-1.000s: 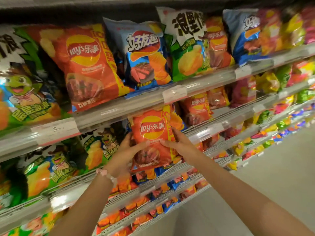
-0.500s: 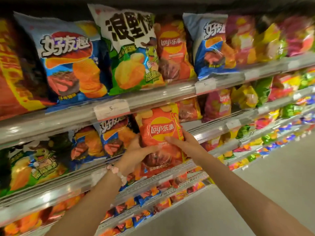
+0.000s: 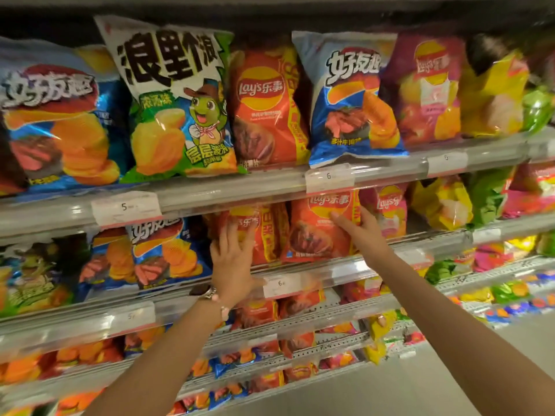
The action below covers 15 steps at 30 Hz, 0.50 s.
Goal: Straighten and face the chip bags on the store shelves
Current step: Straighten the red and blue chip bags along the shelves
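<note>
On the second shelf from the top, two red Lay's bags stand side by side, facing out. My left hand (image 3: 232,256) lies flat with straight fingers against the left red bag (image 3: 267,235), which is partly hidden by the hand. My right hand (image 3: 362,232) lies with extended fingers on the front of the right red bag (image 3: 315,235), near its right edge. Neither hand visibly curls round a bag. To the left stand blue ridged-chip bags (image 3: 162,253), to the right a pink Lay's bag (image 3: 390,211).
The top shelf (image 3: 240,190) holds large blue, green-white, red and purple bags that lean over its rail and price tags. The second shelf's clear rail (image 3: 354,273) runs just below my hands. Lower shelves carry small bags. The aisle floor (image 3: 450,391) lies to the lower right.
The view has shifted right along the shelf. My hands let go of the single red bag; now the left lies flat on one red bag and the right on its neighbour.
</note>
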Tool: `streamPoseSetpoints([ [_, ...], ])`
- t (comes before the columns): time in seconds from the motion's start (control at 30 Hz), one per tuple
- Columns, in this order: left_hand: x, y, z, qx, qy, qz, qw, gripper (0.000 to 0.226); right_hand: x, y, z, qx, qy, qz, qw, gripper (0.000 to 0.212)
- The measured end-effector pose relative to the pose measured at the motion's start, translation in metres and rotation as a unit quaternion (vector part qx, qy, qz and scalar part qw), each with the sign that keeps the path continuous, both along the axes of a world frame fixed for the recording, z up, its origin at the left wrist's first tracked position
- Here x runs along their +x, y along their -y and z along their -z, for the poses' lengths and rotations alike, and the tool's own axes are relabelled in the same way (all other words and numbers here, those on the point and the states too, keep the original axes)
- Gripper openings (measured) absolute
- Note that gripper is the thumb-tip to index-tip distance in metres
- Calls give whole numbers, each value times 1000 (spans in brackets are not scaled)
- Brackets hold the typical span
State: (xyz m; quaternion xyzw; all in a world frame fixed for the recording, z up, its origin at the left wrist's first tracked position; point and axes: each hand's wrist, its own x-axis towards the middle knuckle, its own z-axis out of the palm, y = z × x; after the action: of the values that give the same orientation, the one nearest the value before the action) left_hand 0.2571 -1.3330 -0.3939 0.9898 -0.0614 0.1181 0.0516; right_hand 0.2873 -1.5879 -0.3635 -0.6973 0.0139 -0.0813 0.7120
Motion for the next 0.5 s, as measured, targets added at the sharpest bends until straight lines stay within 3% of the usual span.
streamPoseSetpoints([
  [0.13,11,8,13,69,-28,-42,996,125,23,-3,5,-3,6,-25,1000,19],
  [0.33,19,8,23,74,-20,-60,995,131,48,-2,25,-29,-55,-98,993,30],
  [0.5,20,13,25,78,-18,-74,994,134,61,1,32,-23,-96,-127,987,26],
])
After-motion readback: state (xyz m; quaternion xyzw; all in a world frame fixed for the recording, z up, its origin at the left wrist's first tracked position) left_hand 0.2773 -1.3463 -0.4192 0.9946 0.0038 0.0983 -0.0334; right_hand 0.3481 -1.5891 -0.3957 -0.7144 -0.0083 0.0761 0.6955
